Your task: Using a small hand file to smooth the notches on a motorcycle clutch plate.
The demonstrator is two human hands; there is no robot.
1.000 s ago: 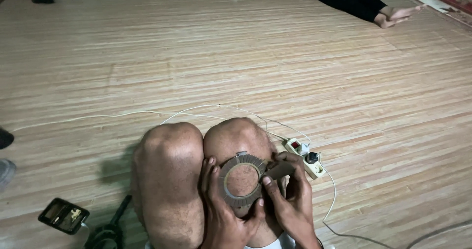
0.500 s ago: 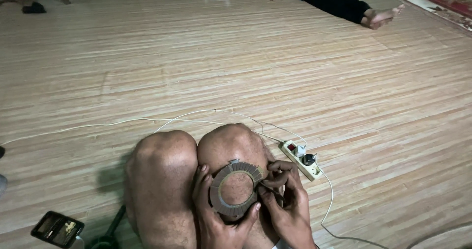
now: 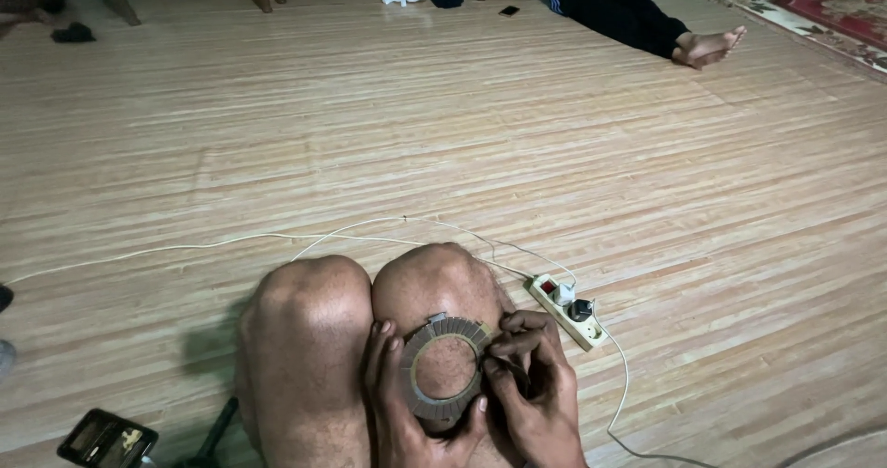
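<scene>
A flat brown ring-shaped disc (image 3: 418,350) with segmented pads and small outer tabs rests against my right knee. My left hand (image 3: 395,413) grips its left and lower rim, thumb curling up from below. At the ring's right edge my right hand (image 3: 536,389) has its fingers bunched together, pinching the rim; whether it holds a small tool I cannot tell. My two bare knees (image 3: 314,339) are drawn up side by side under the disc.
A white power strip (image 3: 565,311) with a red switch and a black plug lies right of my knee, white cables (image 3: 277,239) trailing over the wooden floor. A dark phone-like case (image 3: 106,438) lies bottom left. Another person's leg and foot (image 3: 707,45) stretch out far right.
The view has tilted down and the knees sit lower in frame. Both hands stay on the ring; the right hand's fingers have shifted slightly along its right rim.
</scene>
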